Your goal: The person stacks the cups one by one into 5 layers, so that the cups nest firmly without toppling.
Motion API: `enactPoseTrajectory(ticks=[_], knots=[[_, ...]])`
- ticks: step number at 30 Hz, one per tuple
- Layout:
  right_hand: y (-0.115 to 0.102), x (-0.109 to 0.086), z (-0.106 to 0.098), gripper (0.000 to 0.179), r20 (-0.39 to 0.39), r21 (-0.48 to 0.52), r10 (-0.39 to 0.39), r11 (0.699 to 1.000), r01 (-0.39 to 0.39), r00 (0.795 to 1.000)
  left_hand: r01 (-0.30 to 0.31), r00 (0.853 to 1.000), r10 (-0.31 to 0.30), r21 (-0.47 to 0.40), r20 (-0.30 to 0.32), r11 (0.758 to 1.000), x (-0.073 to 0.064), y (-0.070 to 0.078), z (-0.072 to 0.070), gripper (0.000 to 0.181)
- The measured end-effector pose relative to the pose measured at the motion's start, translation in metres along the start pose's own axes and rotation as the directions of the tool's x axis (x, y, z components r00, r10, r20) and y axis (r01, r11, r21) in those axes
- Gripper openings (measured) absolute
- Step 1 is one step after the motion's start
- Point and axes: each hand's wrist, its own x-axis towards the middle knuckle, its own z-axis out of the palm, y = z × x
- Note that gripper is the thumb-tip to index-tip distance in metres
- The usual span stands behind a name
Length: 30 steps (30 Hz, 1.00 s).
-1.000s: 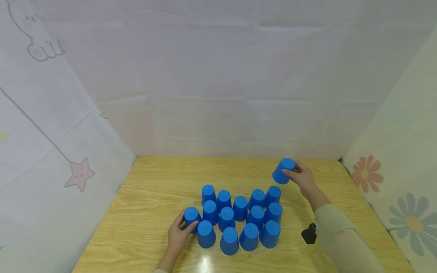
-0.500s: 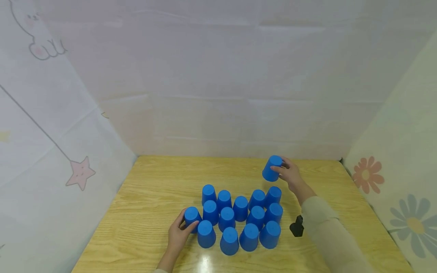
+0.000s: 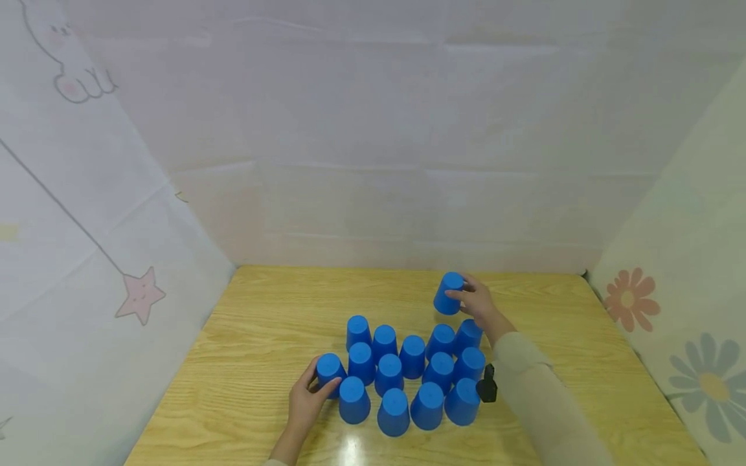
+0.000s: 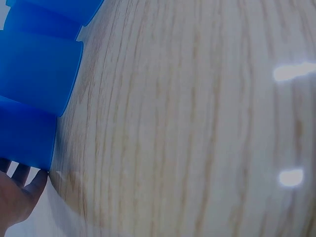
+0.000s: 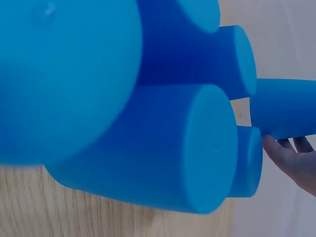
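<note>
At lower centre-left, one blue cup (image 3: pixel 330 366) is pinched between thumb and fingers by the left hand (image 3: pixel 304 402), apparently mouth down on the table (image 3: pixel 192 388). At lower centre, the other cups (image 3: pixel 393 413) are grouped mouth down. Right of centre, behind the back cups, a raised cup (image 3: pixel 446 298) is held, slightly tilted, in the right hand (image 3: pixel 479 304).

From here, neighbours could be nudged if the left grip is shifted. Back cups could be toppled if the raised cup is carried too low; right-side cups could be bumped by the sleeve (image 3: pixel 542 401) or the black object (image 3: pixel 487 387) beside it.

Versus the earlier frame, the raised cup is moved leftward, arm and black object with it; the left grip looks unchanged.
</note>
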Motion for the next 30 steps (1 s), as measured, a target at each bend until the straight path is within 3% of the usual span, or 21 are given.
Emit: enactPoseTrajectory(ticks=[22, 30], knots=[[0.004, 0.014, 0.032, 0.066, 0.013, 0.114, 0.101, 0.988, -0.102, 0.995, -0.017, 1.000, 0.017, 0.008, 0.002, 1.000, 0.000, -0.007, 0.001, 0.058], [0.008, 0.017, 0.040, 0.065, 0.012, 0.071, 0.109, 0.991, -0.109, 0.994, -0.035, 0.999, 0.035, 0.015, 0.010, 0.999, 0.001, -0.007, 0.000, 0.059]])
